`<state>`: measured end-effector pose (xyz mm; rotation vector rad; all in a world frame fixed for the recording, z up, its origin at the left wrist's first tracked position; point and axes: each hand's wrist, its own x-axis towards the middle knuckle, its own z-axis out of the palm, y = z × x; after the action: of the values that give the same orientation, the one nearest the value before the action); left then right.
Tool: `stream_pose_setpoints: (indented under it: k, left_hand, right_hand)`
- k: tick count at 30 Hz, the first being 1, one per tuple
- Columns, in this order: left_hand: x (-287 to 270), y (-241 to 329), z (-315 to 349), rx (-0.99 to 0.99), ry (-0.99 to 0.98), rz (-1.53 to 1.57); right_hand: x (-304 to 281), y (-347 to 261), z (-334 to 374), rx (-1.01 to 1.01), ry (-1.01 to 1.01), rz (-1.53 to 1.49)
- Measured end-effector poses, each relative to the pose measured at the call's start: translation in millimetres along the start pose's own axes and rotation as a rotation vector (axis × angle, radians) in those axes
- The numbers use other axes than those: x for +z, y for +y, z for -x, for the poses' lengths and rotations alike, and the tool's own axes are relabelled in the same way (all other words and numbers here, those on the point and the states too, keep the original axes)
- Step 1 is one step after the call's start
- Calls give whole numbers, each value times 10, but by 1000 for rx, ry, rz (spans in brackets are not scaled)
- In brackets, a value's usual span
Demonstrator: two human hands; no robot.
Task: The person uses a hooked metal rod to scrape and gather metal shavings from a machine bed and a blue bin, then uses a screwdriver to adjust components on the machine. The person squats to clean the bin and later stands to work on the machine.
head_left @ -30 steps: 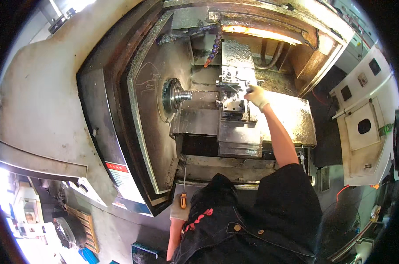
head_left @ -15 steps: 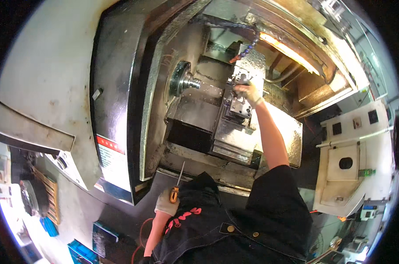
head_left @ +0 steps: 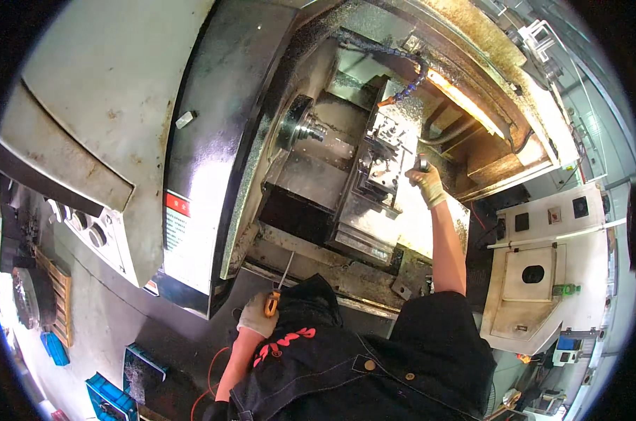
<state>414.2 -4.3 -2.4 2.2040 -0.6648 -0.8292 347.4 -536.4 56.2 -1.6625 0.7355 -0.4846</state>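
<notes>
My gloved left hand (head_left: 260, 316) is closed round the orange handle of a screwdriver (head_left: 272, 304), its thin metal shaft pointing up and away from me. Inside an open lathe, my gloved right hand (head_left: 429, 185) grips a small dark, round metal part (head_left: 422, 163), partly hidden by the fingers. That hand is just right of the tool block (head_left: 381, 168), apart from it. To the left of the block, the lathe's chuck (head_left: 295, 126) carries a shiny stepped metal piece (head_left: 312, 130) that faces the block.
A segmented coolant hose (head_left: 411, 85) arches over the block. A bright lamp (head_left: 465, 104) runs along the back right. The lathe's door (head_left: 213, 133) stands at the left. Blue crates (head_left: 112, 398) sit on the floor lower left, and another machine (head_left: 528, 274) stands at the right.
My right hand has moved off the tool block, to the right and nearer to me, with the round part in its fingers. The left still holds the screwdriver. The whole view has shifted slightly.
</notes>
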Motion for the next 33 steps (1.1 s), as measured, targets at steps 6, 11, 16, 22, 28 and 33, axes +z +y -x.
stream_pose_setpoints:
  k: [6, 11, 16, 22, 28, 33]
  left_hand:
    - [-25, -140, 79, 31, 3, 73]
    - [-131, -165, 133, 7, 39, 35]
    - [-183, -205, 121, 60, 31, 42]
    - [-274, -285, 94, 147, 9, 42]
    - [-258, -269, -7, 199, -139, 30]
    - [-305, -224, 52, 259, -190, -7]
  right_hand:
    - [-27, -10, 280, 6, 126, -24]
    - [-274, 185, 429, 63, 243, -46]
    - [-534, 446, 786, 57, 354, -123]
    - [-670, 559, 1593, 117, 517, 76]
    - [-898, 978, 2337, 69, 680, 126]
    - [-244, 801, 2300, 166, 478, -104]
